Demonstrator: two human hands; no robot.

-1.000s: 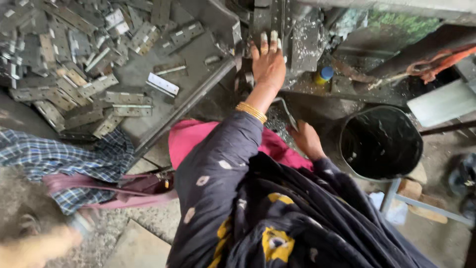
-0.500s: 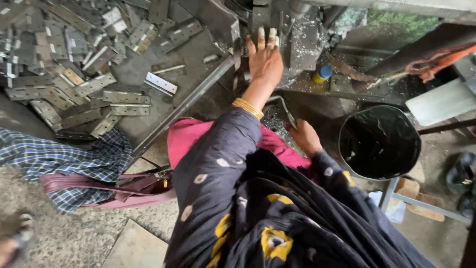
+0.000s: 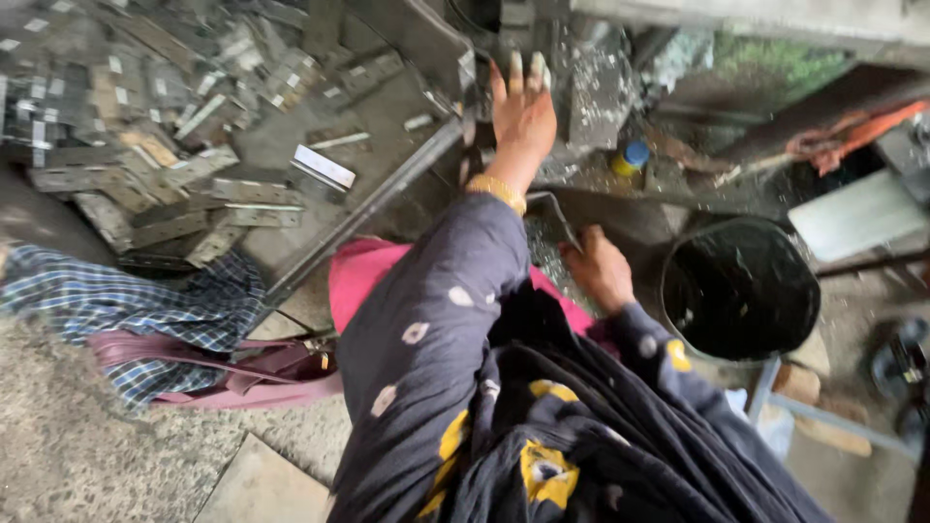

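Note:
My left hand [image 3: 523, 111], with a gold bangle at the wrist, is stretched out with its fingers apart and laid flat against a grey metal machine part [image 3: 596, 92]. It holds nothing. My right hand [image 3: 599, 271] is lower, curled on the edge of a small metal tray [image 3: 547, 218] that holds small shiny bits. A dark dotted sleeve covers my left arm. To the left lies a slanted metal table [image 3: 387, 194] with a heap of flat metal hinge plates [image 3: 145, 145].
A black bucket [image 3: 741, 291] stands to the right of my right hand. A small blue-capped bottle [image 3: 628, 160] sits by the machine. A pink bag [image 3: 242, 373] and a checked cloth [image 3: 107, 300] lie on the stone floor at left. A pink cushion [image 3: 363, 276] is under me.
My left hand has slid a little further up onto the machine part. My right hand stays on the tray. A person seen at the lower left has left the view.

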